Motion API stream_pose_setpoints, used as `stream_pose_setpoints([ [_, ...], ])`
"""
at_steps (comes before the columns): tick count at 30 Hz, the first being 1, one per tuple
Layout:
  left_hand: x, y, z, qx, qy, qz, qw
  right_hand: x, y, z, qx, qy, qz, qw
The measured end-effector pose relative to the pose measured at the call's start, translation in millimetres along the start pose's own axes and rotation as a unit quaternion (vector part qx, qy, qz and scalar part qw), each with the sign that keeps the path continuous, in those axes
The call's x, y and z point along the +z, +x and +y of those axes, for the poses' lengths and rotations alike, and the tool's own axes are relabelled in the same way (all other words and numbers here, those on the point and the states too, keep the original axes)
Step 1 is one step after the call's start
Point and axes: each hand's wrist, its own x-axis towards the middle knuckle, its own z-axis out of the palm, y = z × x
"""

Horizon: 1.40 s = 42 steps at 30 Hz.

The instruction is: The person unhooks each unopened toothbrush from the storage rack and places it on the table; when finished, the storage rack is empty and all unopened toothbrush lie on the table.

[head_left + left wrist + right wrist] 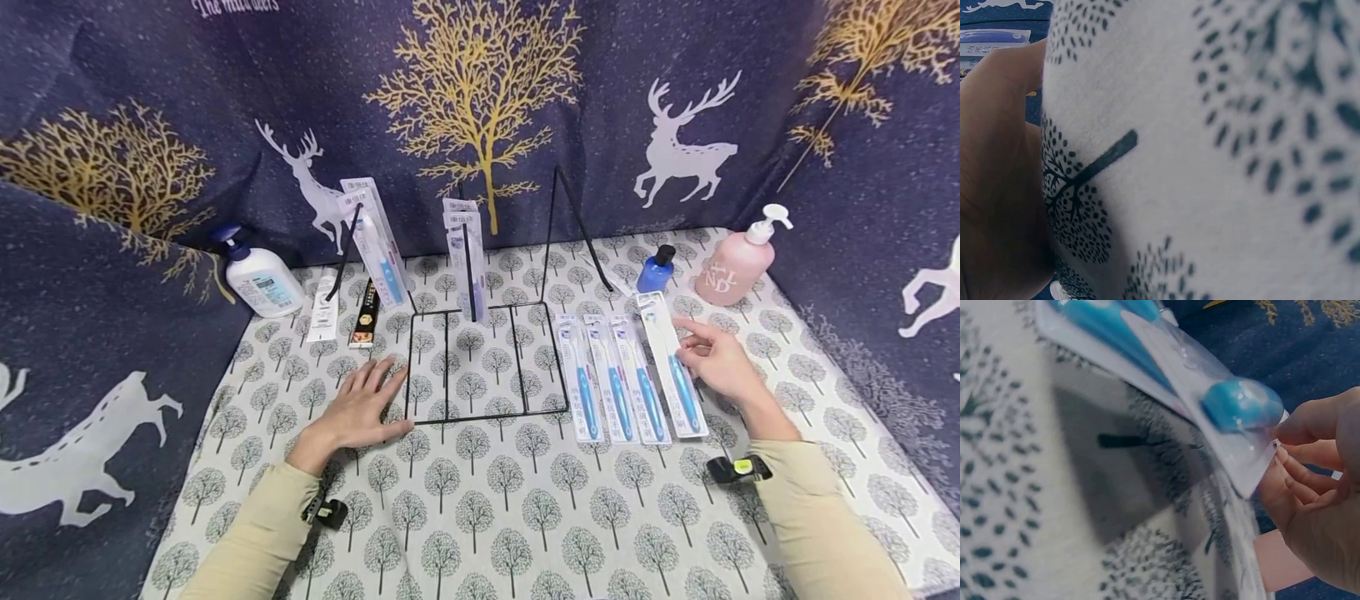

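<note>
My right hand point(716, 360) pinches the right edge of a packaged toothbrush point(677, 379) with a blue handle. In the right wrist view, this pack's lower end is tilted up off the patterned cloth, with fingertips point(1280, 450) at its edge. Left of it, several similar toothbrush packs point(617, 387) lie side by side. My left hand point(356, 408) rests on the cloth with fingers spread, its thumb tip right at the front left corner of a black wire rack point(487, 418). Toothbrush packs hang on the rack's left hook point(378, 242) and middle hook point(467, 258).
A white tube point(324, 312) and a black box point(365, 317) lie left of the rack, near a white pump bottle point(264, 283). At the back right stand a blue bottle point(656, 271) and a pink pump bottle point(733, 271). A dark printed curtain point(615, 108) hangs behind.
</note>
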Motion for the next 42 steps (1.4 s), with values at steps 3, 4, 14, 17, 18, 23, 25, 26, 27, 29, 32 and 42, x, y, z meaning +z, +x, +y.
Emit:
stream_pose_setpoints([
  [3,0.4,-0.2,-0.3,0.000,0.000,-0.001,1.0000,1.9,1.4,4.4,0.011,-0.014,-0.008,1.000],
  [4,0.3,-0.3,-0.3,-0.001,0.000,-0.001,1.0000,2.4,1.9,5.8,0.015,-0.019,-0.009,1.000],
  [14,-0.3,-0.2,0.0,-0.002,-0.004,-0.003,1.0000,6.2,5.5,15.7,0.036,-0.085,-0.014,0.996],
  [17,-0.1,-0.3,-0.4,-0.001,-0.002,-0.003,1.0000,6.8,5.6,14.3,0.036,-0.114,-0.014,0.993],
  [18,0.2,-0.3,-0.6,-0.001,-0.001,-0.003,1.0000,6.8,5.8,13.6,0.035,-0.122,-0.013,0.992],
  [23,-0.2,-0.1,-0.3,-0.002,-0.001,-0.005,1.0000,6.1,6.0,5.9,0.026,-0.167,-0.010,0.986],
  [25,-0.3,-0.1,-0.2,-0.003,0.000,-0.006,1.0000,5.9,6.4,3.5,0.019,-0.190,-0.007,0.982],
  [26,-0.5,-0.2,-0.2,-0.003,0.000,-0.006,1.0000,6.0,6.5,2.4,0.016,-0.203,-0.005,0.979],
  [27,-0.1,0.0,-0.4,-0.003,0.002,-0.007,1.0000,6.2,6.4,1.7,0.014,-0.216,-0.001,0.976],
  [29,0.1,0.0,-0.6,-0.003,0.002,-0.006,1.0000,6.8,6.2,-0.5,0.013,-0.234,0.005,0.972],
  [32,0.6,0.4,-1.0,-0.002,0.001,-0.005,1.0000,7.9,5.6,-3.9,0.010,-0.266,0.017,0.964],
  [42,-2.1,-0.9,0.0,-0.005,-0.005,-0.004,1.0000,11.4,9.0,-11.9,0.056,-0.302,0.008,0.951],
])
